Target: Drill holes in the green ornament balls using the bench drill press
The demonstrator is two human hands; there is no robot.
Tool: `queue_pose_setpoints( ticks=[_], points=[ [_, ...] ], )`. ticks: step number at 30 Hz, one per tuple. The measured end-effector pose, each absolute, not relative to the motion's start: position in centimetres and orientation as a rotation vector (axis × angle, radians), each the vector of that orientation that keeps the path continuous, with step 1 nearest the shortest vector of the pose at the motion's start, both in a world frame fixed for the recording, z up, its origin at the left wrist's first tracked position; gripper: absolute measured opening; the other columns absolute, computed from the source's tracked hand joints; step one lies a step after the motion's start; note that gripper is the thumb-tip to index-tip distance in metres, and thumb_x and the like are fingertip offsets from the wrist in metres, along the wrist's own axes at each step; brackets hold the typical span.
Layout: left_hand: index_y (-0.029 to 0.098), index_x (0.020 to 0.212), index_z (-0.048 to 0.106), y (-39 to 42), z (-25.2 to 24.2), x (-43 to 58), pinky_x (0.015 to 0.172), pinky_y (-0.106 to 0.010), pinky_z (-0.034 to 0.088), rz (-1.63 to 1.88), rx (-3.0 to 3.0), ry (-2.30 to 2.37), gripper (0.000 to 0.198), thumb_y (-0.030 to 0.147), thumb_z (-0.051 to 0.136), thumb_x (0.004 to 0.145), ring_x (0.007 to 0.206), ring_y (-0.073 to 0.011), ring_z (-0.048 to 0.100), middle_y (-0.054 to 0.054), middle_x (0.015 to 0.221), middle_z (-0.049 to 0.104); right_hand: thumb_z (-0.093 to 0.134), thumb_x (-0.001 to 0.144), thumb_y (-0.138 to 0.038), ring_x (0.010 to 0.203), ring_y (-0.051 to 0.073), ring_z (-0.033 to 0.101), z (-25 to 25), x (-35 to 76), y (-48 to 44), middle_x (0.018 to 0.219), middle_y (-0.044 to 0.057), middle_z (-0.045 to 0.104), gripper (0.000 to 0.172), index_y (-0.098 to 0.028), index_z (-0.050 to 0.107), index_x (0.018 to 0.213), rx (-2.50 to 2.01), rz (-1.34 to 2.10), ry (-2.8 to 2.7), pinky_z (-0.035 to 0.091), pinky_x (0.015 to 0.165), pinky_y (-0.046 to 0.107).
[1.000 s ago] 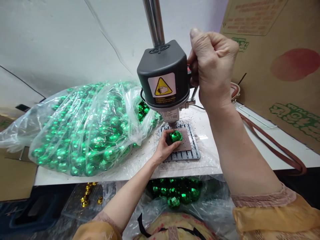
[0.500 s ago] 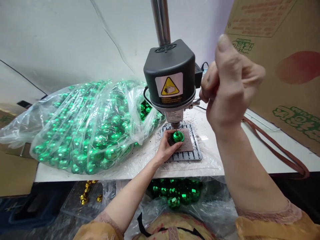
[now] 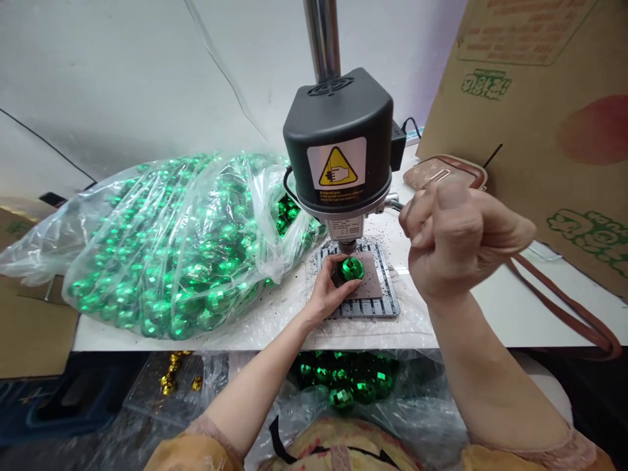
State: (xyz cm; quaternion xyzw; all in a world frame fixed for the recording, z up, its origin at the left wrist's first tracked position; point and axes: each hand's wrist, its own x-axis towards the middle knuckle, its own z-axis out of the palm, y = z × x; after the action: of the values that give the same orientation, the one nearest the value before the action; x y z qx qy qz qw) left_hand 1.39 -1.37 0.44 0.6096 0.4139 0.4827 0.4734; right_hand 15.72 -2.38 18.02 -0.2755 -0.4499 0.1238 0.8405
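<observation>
A shiny green faceted ball (image 3: 352, 268) sits on the slotted base plate (image 3: 391, 304) of a small bench drill press (image 3: 338, 144). My left hand (image 3: 330, 286) grips the ball from its left side, thumb in front and fingers behind. Right above the ball is the drill chuck (image 3: 347, 246); whether the bit touches the ball I cannot tell. My right hand (image 3: 456, 235) is closed round the end of the drill press lever (image 3: 394, 204), on the right of the machine. Most of the lever is hidden inside the fist.
A big clear bag (image 3: 167, 255) of green balls lies left of the drill. More green balls (image 3: 341, 386) rest in plastic below the table edge. Gold balls (image 3: 169, 379) lie lower left. At right stand a cardboard box (image 3: 554, 157) and a strapped purse (image 3: 441, 171).
My right hand has come down with the lever, uncovering the purse behind it. My left hand stays on the ball. The view has shifted slightly.
</observation>
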Motion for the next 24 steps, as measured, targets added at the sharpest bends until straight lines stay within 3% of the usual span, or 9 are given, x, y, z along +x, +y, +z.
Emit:
queue_pose_setpoints(
  ticks=[8, 15, 24],
  points=[
    [0.022, 0.119, 0.049, -1.3, 0.3, 1.3, 0.101, -0.037, 0.046, 1.169, 1.524, 0.989, 0.054, 0.041, 0.081, 0.081, 0.115, -0.023, 0.058, -0.008, 0.122, 0.058, 0.058, 0.091, -0.025, 0.042, 0.003, 0.027, 15.7, 16.9, -1.4, 0.046, -0.006, 0.026, 0.052, -0.016, 0.028, 0.049, -0.492, 0.128, -1.077, 0.021, 0.046, 0.029],
    [0.022, 0.117, 0.05, -1.2, 0.2, 1.4, 0.099, -0.037, 0.047, 1.199, 1.531, 0.989, 0.054, 0.043, 0.083, 0.079, 0.111, -0.0223, 0.059, -0.008, 0.118, 0.059, 0.056, 0.087, -0.013, 0.041, 0.003, 0.028, 14.7, 16.9, -0.8, 0.047, -0.006, 0.023, 0.052, -0.016, 0.015, 0.055, -0.343, 0.045, -1.105, 0.022, 0.043, 0.026],
    [0.022, 0.118, 0.052, -1.2, 0.1, 1.3, 0.101, -0.038, 0.047, 1.203, 1.555, 0.988, 0.053, 0.043, 0.082, 0.08, 0.112, -0.0228, 0.059, -0.008, 0.119, 0.058, 0.055, 0.085, -0.009, 0.038, 0.002, 0.028, 13.8, 17.2, -0.2, 0.045, -0.007, 0.023, 0.048, -0.016, 0.021, 0.052, -0.245, -0.014, -1.14, 0.026, 0.041, 0.025]
  ],
)
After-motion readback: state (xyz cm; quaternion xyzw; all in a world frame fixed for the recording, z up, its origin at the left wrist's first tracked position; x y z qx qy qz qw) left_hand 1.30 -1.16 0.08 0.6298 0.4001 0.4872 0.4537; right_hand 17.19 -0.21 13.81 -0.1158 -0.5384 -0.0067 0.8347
